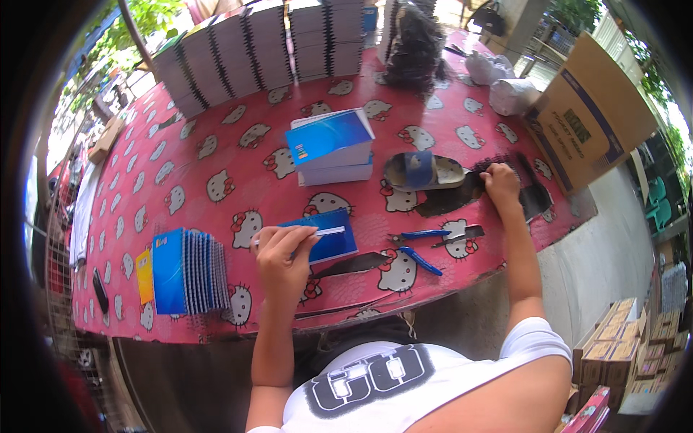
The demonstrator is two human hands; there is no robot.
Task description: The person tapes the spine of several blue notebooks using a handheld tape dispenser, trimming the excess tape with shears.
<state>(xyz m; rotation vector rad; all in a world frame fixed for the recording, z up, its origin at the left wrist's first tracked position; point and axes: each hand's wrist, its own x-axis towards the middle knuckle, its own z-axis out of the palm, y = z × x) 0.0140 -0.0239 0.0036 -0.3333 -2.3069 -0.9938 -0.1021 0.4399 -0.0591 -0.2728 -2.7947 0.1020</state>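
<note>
My left hand (280, 251) is closed around a thin white stick (330, 232) above a blue notebook (333, 249) that lies flat near the table's front edge. Farther right, my right hand (501, 186) is closed with its fingertips down at a spread of black binding coils (530, 191); what it pinches is too small to make out. Between the hands lie blue-handled pliers (426, 234), a second blue-handled tool (420, 261) and a flat black strip (354, 264). Beyond them sits a slide sandal (424, 172), beside the black coils.
Blue-covered pads (328, 144) are stacked mid-table. Blue coil-bound notebooks (189, 273) stand at left beside a yellow one (144, 277). Tall rows of bound books (231, 58), a black coil bundle (415, 50), white plastic bags (514, 96) and a cardboard box (585, 119) line the back.
</note>
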